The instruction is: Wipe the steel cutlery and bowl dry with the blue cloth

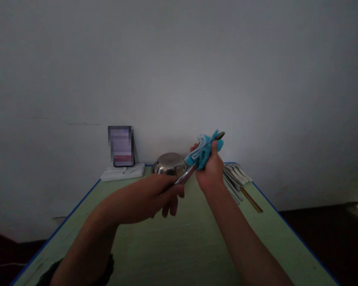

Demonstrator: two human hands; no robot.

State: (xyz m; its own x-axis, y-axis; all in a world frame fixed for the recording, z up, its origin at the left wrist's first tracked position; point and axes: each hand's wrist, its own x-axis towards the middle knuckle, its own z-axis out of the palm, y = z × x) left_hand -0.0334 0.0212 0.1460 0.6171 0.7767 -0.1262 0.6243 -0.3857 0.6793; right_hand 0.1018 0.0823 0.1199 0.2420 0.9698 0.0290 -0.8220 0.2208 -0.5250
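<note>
My left hand (158, 194) pinches the near end of a long shiny metal utensil (186, 174) between thumb and fingers, its other fingers hanging loosely below. The utensil slants up and away to the right. A blue towel (205, 153) with white edges is folded around its middle, and my right hand (211, 169) is closed on the towel, thumb along the outside. A dark rounded tip of the utensil pokes out beyond the cloth; the rest of that end is covered, so its exact kind cannot be made out. Both hands are raised above the table.
Behind my hands an upturned metal bowl (170, 162) sits near the wall. To the left, a phone (122, 147) leans upright on a white folded object (123, 171). At right lie several metal utensils (232, 180) and wooden chopsticks (251, 199) on the green table (179, 246).
</note>
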